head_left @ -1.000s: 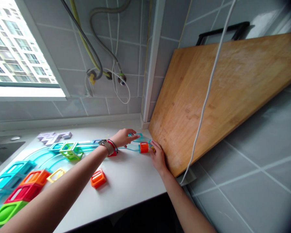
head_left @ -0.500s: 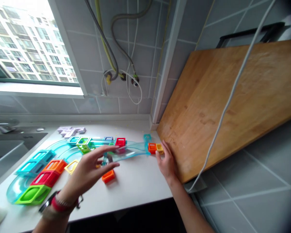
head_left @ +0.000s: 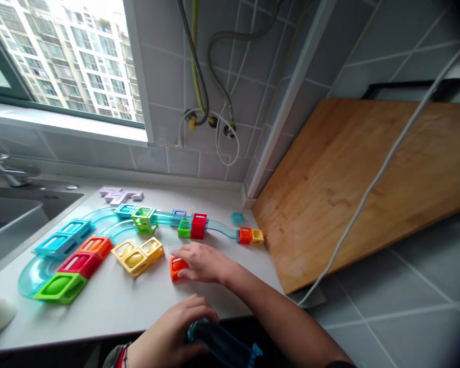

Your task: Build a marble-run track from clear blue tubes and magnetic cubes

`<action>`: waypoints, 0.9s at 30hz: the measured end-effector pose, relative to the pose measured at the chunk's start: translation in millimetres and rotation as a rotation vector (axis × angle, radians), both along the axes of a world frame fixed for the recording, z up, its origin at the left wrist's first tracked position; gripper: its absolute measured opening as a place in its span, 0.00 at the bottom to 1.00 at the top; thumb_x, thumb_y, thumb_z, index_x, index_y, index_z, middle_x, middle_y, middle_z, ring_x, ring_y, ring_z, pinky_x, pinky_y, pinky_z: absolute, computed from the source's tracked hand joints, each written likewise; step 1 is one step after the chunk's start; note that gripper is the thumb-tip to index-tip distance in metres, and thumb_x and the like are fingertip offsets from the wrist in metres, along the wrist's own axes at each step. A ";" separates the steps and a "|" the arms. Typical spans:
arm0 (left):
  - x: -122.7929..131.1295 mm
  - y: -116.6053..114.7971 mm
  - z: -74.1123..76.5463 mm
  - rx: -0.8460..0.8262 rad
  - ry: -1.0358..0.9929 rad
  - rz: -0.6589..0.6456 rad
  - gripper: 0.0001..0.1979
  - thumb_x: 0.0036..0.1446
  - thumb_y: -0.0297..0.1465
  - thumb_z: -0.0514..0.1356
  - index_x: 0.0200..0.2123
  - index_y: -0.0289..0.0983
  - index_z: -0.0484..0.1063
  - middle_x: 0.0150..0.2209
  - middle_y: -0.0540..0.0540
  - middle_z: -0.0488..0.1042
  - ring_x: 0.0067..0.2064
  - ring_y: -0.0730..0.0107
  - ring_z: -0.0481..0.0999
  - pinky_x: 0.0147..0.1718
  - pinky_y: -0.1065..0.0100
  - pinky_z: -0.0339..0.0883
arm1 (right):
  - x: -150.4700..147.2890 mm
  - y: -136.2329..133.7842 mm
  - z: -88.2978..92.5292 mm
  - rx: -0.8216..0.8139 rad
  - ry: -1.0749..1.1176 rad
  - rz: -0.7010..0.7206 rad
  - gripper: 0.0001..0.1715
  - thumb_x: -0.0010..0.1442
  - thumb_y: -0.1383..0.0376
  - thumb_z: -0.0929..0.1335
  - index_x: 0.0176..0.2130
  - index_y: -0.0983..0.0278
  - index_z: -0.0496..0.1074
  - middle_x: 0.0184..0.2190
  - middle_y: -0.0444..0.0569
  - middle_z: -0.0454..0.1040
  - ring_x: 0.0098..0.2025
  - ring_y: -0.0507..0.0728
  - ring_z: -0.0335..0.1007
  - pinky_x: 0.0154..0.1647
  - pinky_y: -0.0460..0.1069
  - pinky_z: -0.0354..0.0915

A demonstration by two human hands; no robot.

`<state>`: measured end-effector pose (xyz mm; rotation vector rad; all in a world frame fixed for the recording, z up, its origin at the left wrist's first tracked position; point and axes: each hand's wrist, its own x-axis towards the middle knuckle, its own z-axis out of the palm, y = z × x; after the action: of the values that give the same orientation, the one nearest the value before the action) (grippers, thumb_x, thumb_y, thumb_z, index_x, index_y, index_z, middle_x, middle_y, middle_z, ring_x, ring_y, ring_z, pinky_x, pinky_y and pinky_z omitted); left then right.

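My right hand (head_left: pixel 205 263) has its thumb and fingers around a loose orange block (head_left: pixel 176 267) on the counter. Lower down, at the counter's front edge, my left hand (head_left: pixel 182 327) grips a translucent blue track piece (head_left: pixel 224 341), which hangs over the dark area below. Left of my right hand lie joined yellow blocks (head_left: pixel 135 261). Behind it, a red block (head_left: pixel 198 226) and a green block (head_left: pixel 184 228) touch. A clear curved track (head_left: pixel 223 228) runs from the red block to an orange block (head_left: pixel 245 235) joined to a yellow block (head_left: pixel 257 236).
A longer blue track loop (head_left: pixel 30 276) with coloured blocks curves along the left side. Lilac pieces (head_left: pixel 120 195) lie near the back wall, and a small teal block (head_left: pixel 237 219) sits by the leaning wooden board (head_left: pixel 352 184). A sink (head_left: pixel 19 225) borders the counter's left.
My left hand has drawn the blue track piece down to the counter's front edge. My right hand has left the orange and yellow blocks by the board and moved left onto the loose orange block.
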<state>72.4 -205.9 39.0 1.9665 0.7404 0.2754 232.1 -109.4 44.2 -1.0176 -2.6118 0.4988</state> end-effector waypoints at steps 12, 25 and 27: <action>29.0 26.2 -27.3 0.013 -0.165 -0.035 0.18 0.53 0.32 0.68 0.48 0.46 0.76 0.48 0.47 0.77 0.50 0.60 0.75 0.53 0.62 0.67 | 187.0 3.3 67.8 0.055 -0.266 -0.697 0.17 0.50 0.76 0.71 0.40 0.63 0.82 0.40 0.52 0.81 0.41 0.60 0.77 0.47 0.49 0.69; 24.1 25.7 -35.3 -0.003 -0.192 -0.001 0.19 0.53 0.34 0.69 0.49 0.45 0.75 0.47 0.48 0.78 0.50 0.60 0.76 0.52 0.62 0.67 | 201.6 23.2 41.1 0.018 -0.307 -0.689 0.22 0.47 0.78 0.70 0.40 0.63 0.83 0.39 0.52 0.82 0.42 0.60 0.77 0.46 0.49 0.68; 24.1 25.6 -35.0 -0.001 -0.189 -0.002 0.19 0.53 0.35 0.69 0.49 0.45 0.75 0.47 0.47 0.78 0.50 0.59 0.76 0.52 0.62 0.68 | 202.8 23.9 37.8 0.017 -0.279 -0.693 0.22 0.47 0.79 0.70 0.40 0.63 0.83 0.40 0.52 0.82 0.43 0.61 0.77 0.48 0.50 0.69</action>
<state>96.5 -180.3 4.1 1.9093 0.6160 0.4524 434.9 -85.6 82.0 -1.9768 -2.2403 0.1679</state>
